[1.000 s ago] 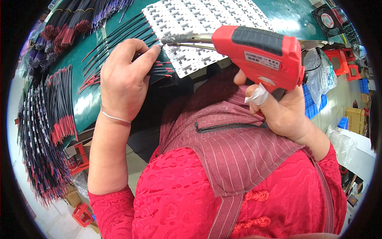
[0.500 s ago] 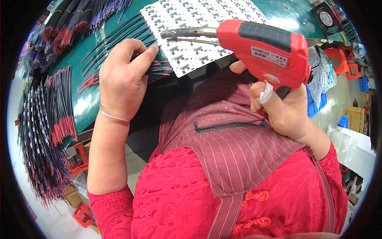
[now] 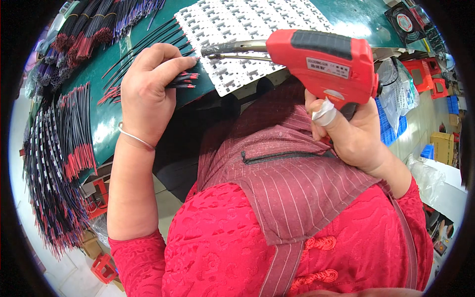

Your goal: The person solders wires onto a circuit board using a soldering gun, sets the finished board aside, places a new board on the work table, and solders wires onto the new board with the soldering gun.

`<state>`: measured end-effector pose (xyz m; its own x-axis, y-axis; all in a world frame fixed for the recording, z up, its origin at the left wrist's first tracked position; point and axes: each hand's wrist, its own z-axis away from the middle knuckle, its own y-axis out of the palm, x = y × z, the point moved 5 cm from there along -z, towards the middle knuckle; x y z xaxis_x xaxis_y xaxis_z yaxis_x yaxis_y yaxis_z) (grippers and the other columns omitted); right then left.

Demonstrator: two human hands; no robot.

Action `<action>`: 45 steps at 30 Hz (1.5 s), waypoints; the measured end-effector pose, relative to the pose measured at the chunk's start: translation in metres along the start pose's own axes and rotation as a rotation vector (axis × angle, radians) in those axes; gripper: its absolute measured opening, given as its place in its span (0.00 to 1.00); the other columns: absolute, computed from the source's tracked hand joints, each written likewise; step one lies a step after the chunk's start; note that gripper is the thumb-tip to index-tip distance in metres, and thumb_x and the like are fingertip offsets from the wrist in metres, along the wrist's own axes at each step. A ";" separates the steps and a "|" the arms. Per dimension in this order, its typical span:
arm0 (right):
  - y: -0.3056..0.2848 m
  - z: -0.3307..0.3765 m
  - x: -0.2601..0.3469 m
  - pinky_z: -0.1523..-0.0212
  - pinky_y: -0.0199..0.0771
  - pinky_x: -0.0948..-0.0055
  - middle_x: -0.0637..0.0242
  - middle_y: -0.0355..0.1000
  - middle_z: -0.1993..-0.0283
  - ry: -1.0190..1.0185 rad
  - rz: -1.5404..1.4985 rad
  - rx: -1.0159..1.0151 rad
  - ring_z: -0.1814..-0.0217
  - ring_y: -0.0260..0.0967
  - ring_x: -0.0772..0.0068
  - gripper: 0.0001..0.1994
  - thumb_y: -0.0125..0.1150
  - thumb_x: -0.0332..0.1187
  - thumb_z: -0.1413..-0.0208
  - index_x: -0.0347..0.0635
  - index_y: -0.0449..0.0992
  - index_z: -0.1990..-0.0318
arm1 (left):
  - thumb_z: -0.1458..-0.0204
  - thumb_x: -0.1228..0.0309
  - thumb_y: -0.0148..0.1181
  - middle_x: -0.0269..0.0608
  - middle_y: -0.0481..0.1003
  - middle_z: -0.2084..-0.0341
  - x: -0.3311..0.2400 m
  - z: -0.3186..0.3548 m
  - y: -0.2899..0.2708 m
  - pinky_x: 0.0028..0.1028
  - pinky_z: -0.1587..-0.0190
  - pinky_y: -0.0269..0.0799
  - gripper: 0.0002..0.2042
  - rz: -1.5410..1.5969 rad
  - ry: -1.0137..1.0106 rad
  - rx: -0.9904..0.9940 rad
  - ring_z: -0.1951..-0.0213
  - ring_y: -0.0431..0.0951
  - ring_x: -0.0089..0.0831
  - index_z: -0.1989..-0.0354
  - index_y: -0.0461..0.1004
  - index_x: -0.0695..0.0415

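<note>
My right hand point(image 3: 352, 129), white tape wrapped round one finger, grips the handle of a red and black soldering gun point(image 3: 316, 63). Its tip and thin feed tube point left, over the near left edge of a white panel point(image 3: 225, 81) with rows of small grey and black parts. At that edge, the finger and thumb of my left hand point(image 3: 151, 86) pinch the end of a black wire, close to the gun's tip. A bunch of black wires with red ends point(image 3: 184, 80) sticks out from under the left hand. Other black wires point(image 3: 158, 37) run from the panel's left edge.
A green tabletop point(image 3: 106, 131) carries a pile of red-ended black wires point(image 3: 76, 128) on the left, with bundled wires point(image 3: 91, 24) behind. Long wires point(image 3: 47, 173) hang over the left edge. A small fan point(image 3: 405, 22) stands far right, near red stools point(image 3: 419, 74) and plastic bags point(image 3: 403, 94).
The soldering gun has come slightly left and down, its tip now nearer my left fingertips. My left hand has shifted a little, and the red-ended bunch beneath it has drawn left.
</note>
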<state>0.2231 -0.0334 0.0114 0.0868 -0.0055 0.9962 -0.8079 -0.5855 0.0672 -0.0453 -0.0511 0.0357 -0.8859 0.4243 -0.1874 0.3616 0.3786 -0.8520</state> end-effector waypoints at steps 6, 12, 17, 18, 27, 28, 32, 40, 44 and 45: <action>0.007 -0.004 0.010 0.60 0.73 0.78 0.64 0.76 0.58 -0.023 -0.051 -0.054 0.61 0.73 0.79 0.10 0.60 0.25 0.41 0.35 0.73 0.52 | 0.68 0.92 0.52 0.41 0.74 0.69 0.002 0.000 0.001 0.27 0.59 0.71 0.22 0.023 -0.017 0.014 0.63 0.76 0.36 0.64 0.80 0.58; 0.004 -0.001 0.000 0.54 0.75 0.73 0.63 0.76 0.58 -0.038 -0.046 -0.028 0.56 0.74 0.73 0.10 0.60 0.23 0.41 0.33 0.73 0.53 | 0.68 0.92 0.52 0.41 0.74 0.68 0.002 -0.002 0.002 0.27 0.59 0.71 0.22 0.017 -0.010 0.024 0.63 0.76 0.36 0.64 0.80 0.58; 0.006 -0.001 -0.001 0.64 0.70 0.77 0.64 0.73 0.59 -0.078 0.055 -0.018 0.65 0.69 0.78 0.10 0.59 0.27 0.40 0.34 0.72 0.52 | 0.68 0.92 0.51 0.41 0.74 0.68 -0.002 -0.002 0.000 0.28 0.59 0.71 0.21 -0.012 -0.012 0.012 0.63 0.76 0.36 0.64 0.80 0.58; 0.007 -0.001 0.000 0.75 0.66 0.82 0.64 0.72 0.61 -0.155 0.080 -0.019 0.74 0.64 0.84 0.11 0.58 0.32 0.38 0.35 0.71 0.52 | 0.68 0.92 0.51 0.41 0.74 0.68 -0.002 -0.002 0.000 0.28 0.59 0.71 0.21 -0.018 -0.016 0.012 0.62 0.76 0.36 0.65 0.80 0.58; 0.003 0.001 0.005 0.55 0.75 0.74 0.62 0.75 0.54 -0.130 -0.112 -0.054 0.57 0.74 0.74 0.14 0.59 0.22 0.41 0.35 0.71 0.48 | 0.67 0.91 0.52 0.40 0.74 0.69 -0.003 -0.003 0.000 0.28 0.59 0.71 0.21 -0.018 0.004 0.005 0.63 0.75 0.37 0.64 0.81 0.57; 0.000 0.002 0.004 0.60 0.74 0.78 0.61 0.75 0.52 -0.075 -0.123 -0.036 0.56 0.75 0.76 0.14 0.59 0.22 0.41 0.35 0.71 0.47 | 0.67 0.91 0.52 0.40 0.74 0.69 -0.003 -0.003 0.000 0.28 0.59 0.71 0.21 -0.019 0.005 0.005 0.63 0.75 0.37 0.64 0.81 0.57; 0.002 0.002 0.003 0.67 0.71 0.82 0.62 0.75 0.52 -0.082 -0.087 -0.048 0.60 0.73 0.81 0.14 0.59 0.24 0.40 0.36 0.71 0.47 | 0.68 0.91 0.53 0.40 0.74 0.69 -0.002 -0.001 0.000 0.29 0.60 0.71 0.22 -0.029 -0.011 0.014 0.63 0.75 0.36 0.64 0.81 0.57; 0.000 0.003 0.005 0.73 0.70 0.76 0.51 0.72 0.47 -0.037 -0.035 -0.045 0.75 0.64 0.81 0.11 0.54 0.28 0.36 0.34 0.69 0.49 | 0.68 0.86 0.60 0.38 0.73 0.69 -0.026 0.000 -0.012 0.31 0.59 0.71 0.22 -0.272 0.132 -0.100 0.63 0.73 0.36 0.60 0.82 0.54; 0.000 0.005 0.006 0.72 0.71 0.76 0.52 0.72 0.48 -0.007 -0.033 -0.048 0.75 0.64 0.81 0.11 0.54 0.28 0.36 0.34 0.69 0.49 | 0.63 0.86 0.61 0.39 0.69 0.69 -0.023 0.015 -0.009 0.27 0.61 0.70 0.24 -0.115 0.031 -0.139 0.65 0.72 0.33 0.52 0.81 0.55; -0.002 0.005 0.005 0.74 0.69 0.80 0.58 0.75 0.51 -0.013 -0.059 -0.082 0.74 0.65 0.84 0.12 0.58 0.28 0.38 0.36 0.71 0.49 | 0.63 0.86 0.61 0.39 0.69 0.69 -0.026 0.013 -0.010 0.27 0.61 0.70 0.24 -0.114 0.032 -0.136 0.65 0.72 0.33 0.52 0.81 0.55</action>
<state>0.2281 -0.0369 0.0156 0.1429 0.0161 0.9896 -0.8459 -0.5171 0.1306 -0.0296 -0.0768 0.0425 -0.9147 0.3970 -0.0759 0.2970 0.5327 -0.7925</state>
